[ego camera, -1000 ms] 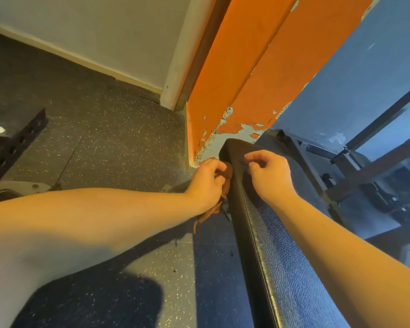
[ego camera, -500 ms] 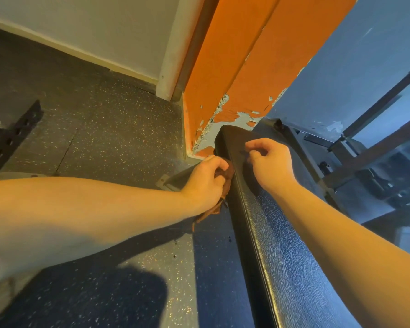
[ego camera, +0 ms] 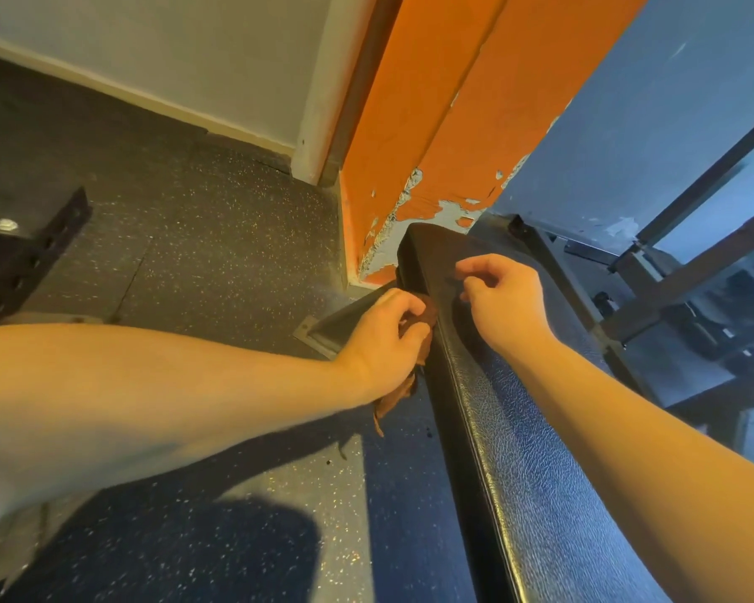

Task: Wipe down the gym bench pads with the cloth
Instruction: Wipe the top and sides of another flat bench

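A: Where's the cloth?

B: Brown cloth [ego camera: 427, 317], bunched in the left hand [ego camera: 384, 337]. The fingers are curled round it and hold it against the left side face of the bench pad [ego camera: 519, 450], close to the pad's far end. A tail of the cloth hangs below the wrist.

A: And the other hand?

B: The right hand [ego camera: 506, 302] is over the pad's top, at the same end, just across the edge from the left. Fingers curled in, thumb by the forefinger. Nothing in it that I can make out.

A: The pad itself?

B: Long, black, pebbled covering, with piping along the top edge. It runs away from the person toward an orange pillar [ego camera: 432, 124]. The far end sits right by the pillar; touching or not, can't tell. Paint is flaking at the pillar's foot.

A: Around it?

B: Speckled rubber floor [ego camera: 218, 237]. The bench's metal foot [ego camera: 345, 319] lies on it just beyond the left hand. Dark steel frame [ego camera: 671, 272] to the pad's right. A black bracket with holes [ego camera: 40, 254] at the far left.
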Demonstrator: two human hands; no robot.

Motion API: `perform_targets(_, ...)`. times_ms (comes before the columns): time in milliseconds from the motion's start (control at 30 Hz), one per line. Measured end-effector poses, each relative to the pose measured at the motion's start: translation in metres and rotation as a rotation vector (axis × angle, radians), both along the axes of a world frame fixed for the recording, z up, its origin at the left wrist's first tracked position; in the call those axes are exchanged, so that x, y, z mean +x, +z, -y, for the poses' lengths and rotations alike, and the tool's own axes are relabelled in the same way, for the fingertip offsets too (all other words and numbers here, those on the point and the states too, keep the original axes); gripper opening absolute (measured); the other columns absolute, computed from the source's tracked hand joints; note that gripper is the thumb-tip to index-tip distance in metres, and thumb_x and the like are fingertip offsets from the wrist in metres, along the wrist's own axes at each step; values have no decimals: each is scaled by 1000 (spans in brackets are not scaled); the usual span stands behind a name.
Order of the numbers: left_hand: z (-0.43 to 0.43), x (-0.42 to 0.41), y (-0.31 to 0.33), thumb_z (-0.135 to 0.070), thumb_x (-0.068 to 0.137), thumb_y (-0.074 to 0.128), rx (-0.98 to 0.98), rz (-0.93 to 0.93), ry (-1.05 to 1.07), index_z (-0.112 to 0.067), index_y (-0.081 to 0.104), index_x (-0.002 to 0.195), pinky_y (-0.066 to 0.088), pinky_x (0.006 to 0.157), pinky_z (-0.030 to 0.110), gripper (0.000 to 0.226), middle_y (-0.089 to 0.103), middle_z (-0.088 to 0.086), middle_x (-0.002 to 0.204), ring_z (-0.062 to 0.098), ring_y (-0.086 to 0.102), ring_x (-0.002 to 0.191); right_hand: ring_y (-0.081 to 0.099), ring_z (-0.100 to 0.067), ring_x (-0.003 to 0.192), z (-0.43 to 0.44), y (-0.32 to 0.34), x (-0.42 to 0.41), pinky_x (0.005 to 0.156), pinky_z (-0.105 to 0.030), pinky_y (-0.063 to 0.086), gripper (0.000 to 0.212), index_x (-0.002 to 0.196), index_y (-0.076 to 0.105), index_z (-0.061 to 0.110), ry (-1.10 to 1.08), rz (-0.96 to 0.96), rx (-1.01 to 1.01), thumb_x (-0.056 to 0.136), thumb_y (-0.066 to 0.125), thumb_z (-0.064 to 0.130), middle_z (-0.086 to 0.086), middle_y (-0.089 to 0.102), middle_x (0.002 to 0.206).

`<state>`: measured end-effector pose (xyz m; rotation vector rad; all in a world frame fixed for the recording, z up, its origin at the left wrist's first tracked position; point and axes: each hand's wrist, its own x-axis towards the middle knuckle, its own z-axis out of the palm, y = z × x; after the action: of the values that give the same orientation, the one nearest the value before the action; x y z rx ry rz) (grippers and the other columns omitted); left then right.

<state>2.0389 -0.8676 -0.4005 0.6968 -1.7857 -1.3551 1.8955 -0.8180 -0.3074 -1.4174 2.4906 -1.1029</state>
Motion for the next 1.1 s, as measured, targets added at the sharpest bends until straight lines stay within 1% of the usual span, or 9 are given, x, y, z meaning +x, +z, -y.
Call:
perform_targets(167, 12, -8, 13, -6, 101, 55, 102, 19, 60, -16, 57, 111, 41, 67, -1, 14, 58, -3, 105, 3, 56, 86, 68, -4, 83, 0, 0, 1, 71, -15, 49, 30, 104, 70, 29, -4, -15, 23, 98, 55, 4, 11, 70, 100)
perform_targets(300, -6, -2, 13, -6, 102, 53, 140, -11, 30, -18, 52, 113, 54, 72, 12, 17, 54, 1, 115, 8, 61, 90, 68, -4, 83, -1, 1, 5, 71, -15, 48, 30, 104, 70, 28, -12, -5, 28, 98, 55, 4, 13, 69, 98)
perform_targets(433, -31, 14, 2, -6, 101, 54, 9, 22, -93, -18, 54, 109, 47, 78, 6, 15, 50, -5, 114, 5, 57, 98, 68, -4, 85, -1, 1, 8, 72, -13, 48, 30, 106, 72, 27, 1, -4, 27, 97, 55, 4, 12, 70, 99)
perform_targets(500, -27, 13, 1, -4, 100, 54, -13, 24, -93, -15, 56, 109, 46, 82, 10, 14, 52, -3, 113, 6, 56, 99, 68, -5, 89, -1, -1, 10, 78, -17, 51, 30, 106, 72, 27, 15, -4, 35, 97, 56, 4, 12, 71, 100)
perform_targets(667, 9, -11, 14, -5, 101, 52, 137, 2, 23, -21, 52, 111, 48, 75, 17, 19, 58, 5, 114, 16, 61, 97, 68, -9, 94, -2, 0, 13, 85, -25, 53, 30, 104, 72, 28, 19, -8, 44, 96, 57, 4, 8, 72, 102)
perform_targets(833, -6, -7, 7, -3, 102, 51, 211, 11, -45, -23, 49, 115, 62, 86, 35, 24, 55, 4, 120, 21, 64, 104, 68, -7, 91, -10, 10, 13, 79, -22, 53, 30, 107, 71, 27, 4, -17, 26, 97, 55, 4, 11, 69, 101)
perform_targets(900, -21, 4, 6, -1, 101, 51, 165, 1, -80, -21, 51, 113, 61, 85, 28, 24, 51, -1, 119, 18, 63, 103, 68, -6, 88, -13, 11, 12, 75, -19, 51, 29, 105, 70, 29, 3, -8, 13, 98, 55, 4, 12, 69, 99)
perform_targets(1000, -40, 17, 6, 2, 100, 51, 111, 21, -120, -19, 51, 110, 50, 75, 6, 22, 46, -5, 116, 7, 57, 96, 67, -6, 89, -15, 8, 10, 77, -19, 52, 30, 103, 69, 30, 3, -9, 15, 99, 55, 4, 11, 69, 99)
perform_targets(1100, -39, 20, 7, 2, 99, 52, 82, 44, -140, -19, 52, 105, 49, 73, 10, 22, 50, -2, 116, 11, 58, 93, 68, -8, 91, -16, 1, 9, 84, -25, 54, 30, 102, 70, 30, 9, 0, 28, 98, 55, 4, 11, 71, 100)
